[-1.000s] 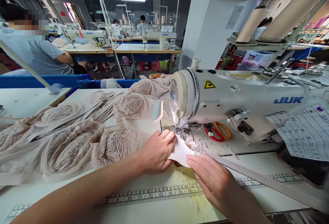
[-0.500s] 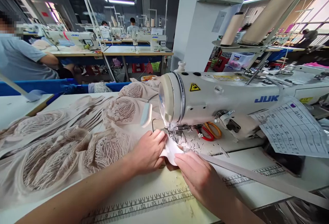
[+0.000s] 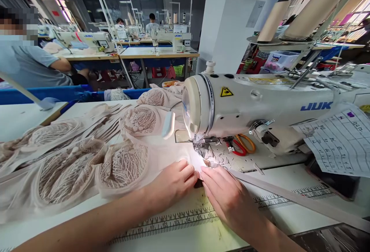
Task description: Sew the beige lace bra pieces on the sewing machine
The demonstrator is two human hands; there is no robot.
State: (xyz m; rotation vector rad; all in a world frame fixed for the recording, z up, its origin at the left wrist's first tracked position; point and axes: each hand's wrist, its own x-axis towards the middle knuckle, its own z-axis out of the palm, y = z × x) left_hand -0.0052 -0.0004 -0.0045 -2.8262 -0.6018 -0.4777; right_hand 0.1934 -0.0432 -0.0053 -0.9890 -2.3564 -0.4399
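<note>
A pale bra piece [image 3: 170, 150] runs under the presser foot [image 3: 200, 144] of a white sewing machine [image 3: 245, 94]. My left hand [image 3: 175, 178] is closed on its near edge, just in front of the foot. Pinching the same fabric a little to the right is my right hand [image 3: 227, 192]; its thumb is mostly hidden. A long beige elastic strip [image 3: 291, 196] leads from the right toward the needle area, passing behind my right hand. Lace bra cups [image 3: 124, 163] lie joined in a row to the left.
Red and orange scissors [image 3: 244, 145] rest behind the needle among fabric scraps. A written paper sheet [image 3: 337, 140] hangs at the right, above a dark phone-like object [image 3: 332, 180]. Ruler markings [image 3: 164, 223] line the table front. A co-worker [image 3: 37, 59] sits at far left.
My left hand has moved back from beside the presser foot, toward me, and now grips the fabric's near edge. My right hand stays on the fabric. The view has shifted slightly.
</note>
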